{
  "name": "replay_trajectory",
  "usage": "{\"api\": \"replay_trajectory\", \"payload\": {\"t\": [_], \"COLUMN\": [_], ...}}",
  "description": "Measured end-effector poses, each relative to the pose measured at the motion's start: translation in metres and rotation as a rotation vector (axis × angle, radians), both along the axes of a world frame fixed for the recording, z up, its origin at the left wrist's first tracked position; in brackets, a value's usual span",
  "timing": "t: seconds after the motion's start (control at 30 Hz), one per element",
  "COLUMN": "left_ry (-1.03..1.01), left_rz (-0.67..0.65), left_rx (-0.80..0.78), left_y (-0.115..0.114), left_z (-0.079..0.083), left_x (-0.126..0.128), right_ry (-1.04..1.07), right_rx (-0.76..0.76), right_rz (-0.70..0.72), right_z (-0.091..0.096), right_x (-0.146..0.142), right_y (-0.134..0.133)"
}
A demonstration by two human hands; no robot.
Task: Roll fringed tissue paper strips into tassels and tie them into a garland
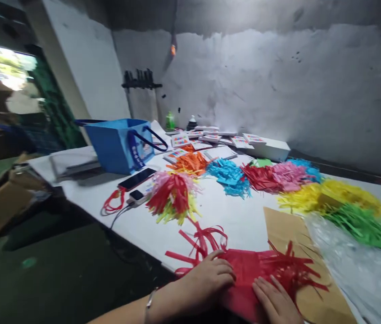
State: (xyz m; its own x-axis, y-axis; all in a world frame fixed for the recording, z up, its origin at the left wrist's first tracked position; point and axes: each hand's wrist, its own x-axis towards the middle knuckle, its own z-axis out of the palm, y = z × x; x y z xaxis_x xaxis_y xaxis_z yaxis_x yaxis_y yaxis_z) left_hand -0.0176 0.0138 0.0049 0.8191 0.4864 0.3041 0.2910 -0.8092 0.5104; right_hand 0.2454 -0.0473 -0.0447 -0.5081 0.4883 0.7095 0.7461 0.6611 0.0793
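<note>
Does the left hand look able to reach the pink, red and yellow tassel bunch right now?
Probably yes: the left hand rests on red paper, and only loose red strips and white tabletop seem to lie between it and the tassel bunch.

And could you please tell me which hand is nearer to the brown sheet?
Right. The right hand is on the red paper, just left of the brown sheet; the left hand is farther left.

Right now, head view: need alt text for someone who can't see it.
A person's left hand and right hand rest on a fringed red sheet at the near edge of a white table. Beyond are bunches of multicoloured strips, a dark-screened phone and a blue bag with handles.
</note>
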Motion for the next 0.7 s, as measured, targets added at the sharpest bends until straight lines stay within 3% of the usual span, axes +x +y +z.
{"api": "replay_trajectory", "payload": {"t": [0.1, 0.23, 0.4, 0.5, 0.7], "left_ry": [-0.007, 0.043, 0.128, 0.291, 0.436], "left_rz": [0.016, 0.084, 0.370, 0.528, 0.607], "left_rx": [-0.055, -0.049, -0.090, -0.009, 0.084], "left_y": [-0.006, -0.007, 0.001, 0.007, 0.010], "left_z": [0.011, 0.021, 0.022, 0.025, 0.034], "left_x": [-0.007, -0.003, 0.017, 0.028, 0.030], "right_ry": [0.135, 0.251, 0.269, 0.248, 0.261], "right_rx": [-0.044, -0.101, -0.166, -0.211, -0.329], "right_rz": [-0.125, -0.158, -0.326, -0.418, -0.517], "right_z": [-0.010, -0.001, 0.019, 0.025, 0.034], "right_x": [-0.009, -0.026, -0.032, -0.037, -0.050], "right_y": [-0.015, -0.023, -0.009, 0.002, 0.015]}}
